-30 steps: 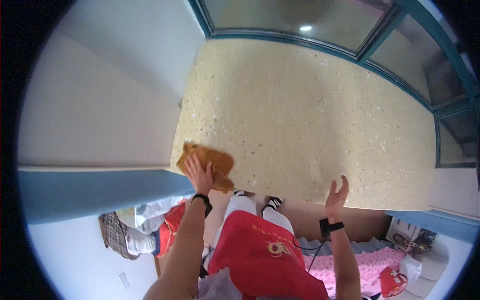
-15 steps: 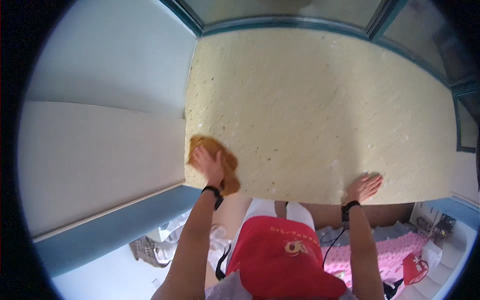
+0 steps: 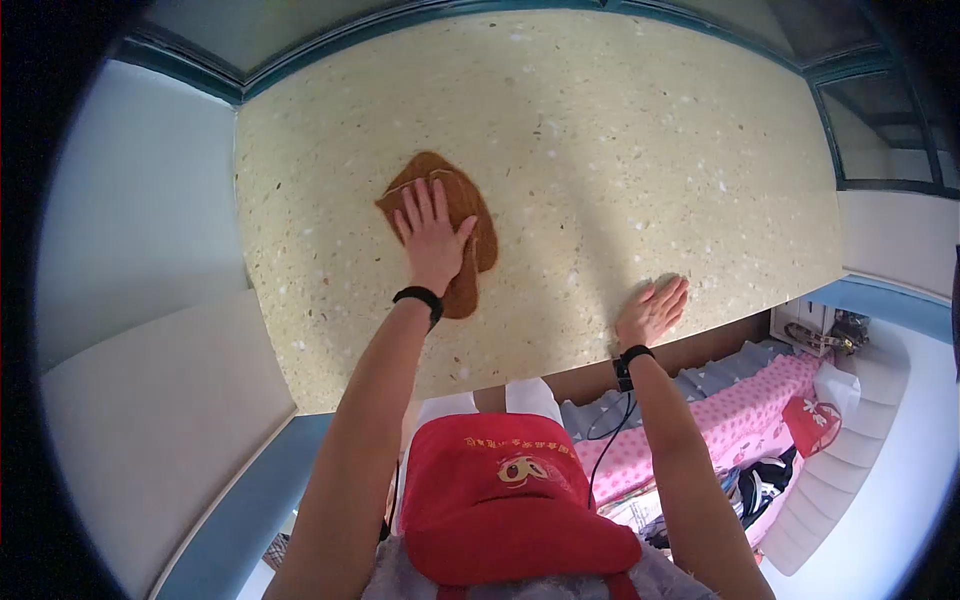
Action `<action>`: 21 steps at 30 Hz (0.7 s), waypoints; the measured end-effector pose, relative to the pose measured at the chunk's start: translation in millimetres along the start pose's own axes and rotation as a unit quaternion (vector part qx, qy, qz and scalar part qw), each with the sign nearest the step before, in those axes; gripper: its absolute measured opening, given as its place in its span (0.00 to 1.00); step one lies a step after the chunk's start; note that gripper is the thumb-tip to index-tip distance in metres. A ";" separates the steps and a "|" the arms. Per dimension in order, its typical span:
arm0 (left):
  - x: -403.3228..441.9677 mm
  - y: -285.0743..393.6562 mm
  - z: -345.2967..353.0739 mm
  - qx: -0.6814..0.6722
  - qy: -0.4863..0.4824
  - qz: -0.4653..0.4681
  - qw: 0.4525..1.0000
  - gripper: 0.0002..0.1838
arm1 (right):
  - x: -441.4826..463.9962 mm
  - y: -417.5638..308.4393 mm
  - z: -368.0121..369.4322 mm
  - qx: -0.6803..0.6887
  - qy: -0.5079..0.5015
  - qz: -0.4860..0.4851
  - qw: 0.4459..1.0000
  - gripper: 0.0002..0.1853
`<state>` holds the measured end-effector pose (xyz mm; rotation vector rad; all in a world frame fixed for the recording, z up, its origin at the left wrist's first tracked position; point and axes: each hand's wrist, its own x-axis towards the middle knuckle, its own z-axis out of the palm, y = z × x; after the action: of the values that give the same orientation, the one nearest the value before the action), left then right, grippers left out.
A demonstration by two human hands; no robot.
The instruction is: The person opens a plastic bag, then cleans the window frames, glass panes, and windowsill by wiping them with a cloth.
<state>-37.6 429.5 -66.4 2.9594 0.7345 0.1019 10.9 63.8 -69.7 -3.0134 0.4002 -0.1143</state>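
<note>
A brown cloth (image 3: 482, 215), folded over in places, lies on the speckled pale-yellow windowsill (image 3: 600, 150). My left hand (image 3: 432, 235) rests flat on top of it, fingers stretched out and thumb apart, pressing it down rather than gripping. To the right, close to the sill's front edge, my right hand (image 3: 652, 310) lies flat on the stone with nothing in it. Black bands circle both wrists, and a thin cable hangs from the right one.
Green window frames (image 3: 400, 35) border the sill at the back, and a white wall (image 3: 150, 200) closes it on the left. Below the front edge are a bed with a pink spotted cover (image 3: 690, 430), a red bag (image 3: 811, 425) and my red apron (image 3: 500, 500).
My left hand has slid the cloth away from the front left corner, farther back over the sill. The view has turned, and my right hand stays flat near the front edge.
</note>
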 end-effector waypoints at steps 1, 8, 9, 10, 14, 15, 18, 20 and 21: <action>0.5 5.8 -0.4 -0.003 0.003 0.014 1.000 0.45 | 0.5 2.4 2.7 0.001 -0.003 -0.007 1.000 0.35; -22.6 -3.7 -26.9 -0.027 -0.040 0.062 0.997 0.46 | 50.0 -71.8 -41.7 0.032 -0.232 0.100 0.967 0.59; -28.6 -4.2 -28.8 -0.032 -0.046 0.062 0.997 0.46 | 57.2 -102.7 -66.2 0.054 -0.267 0.074 0.959 0.64; -34.7 -6.0 -31.2 -0.034 -0.052 0.060 0.996 0.46 | 63.8 -121.7 -67.3 0.031 -0.279 0.016 0.960 0.71; -77.8 -28.1 -46.5 -0.065 -0.099 0.055 0.992 0.48 | 88.5 -147.7 20.5 -0.021 -0.355 -0.150 0.923 0.80; -93.4 -42.7 -52.8 -0.070 -0.107 0.027 0.991 0.48 | 76.6 -162.5 17.6 -0.021 -0.347 -0.117 0.930 0.80; -128.5 -82.6 -64.1 -0.071 -0.116 -0.066 0.988 0.49 | 51.2 -183.9 -10.5 -0.016 -0.332 -0.041 0.942 0.82; -150.5 -128.0 -57.8 -0.051 -0.104 -0.154 0.981 0.48 | 53.0 -181.3 -14.2 -0.014 -0.332 -0.037 0.943 0.83; -157.7 -154.1 -48.8 -0.086 -0.062 -0.205 0.973 0.47 | 54.0 -180.8 -16.7 -0.005 -0.338 -0.032 0.941 0.83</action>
<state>-252.3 494.7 -40.7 2.5626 1.2278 -0.0472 107.8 221.8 -30.2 -2.8261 0.2250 0.8882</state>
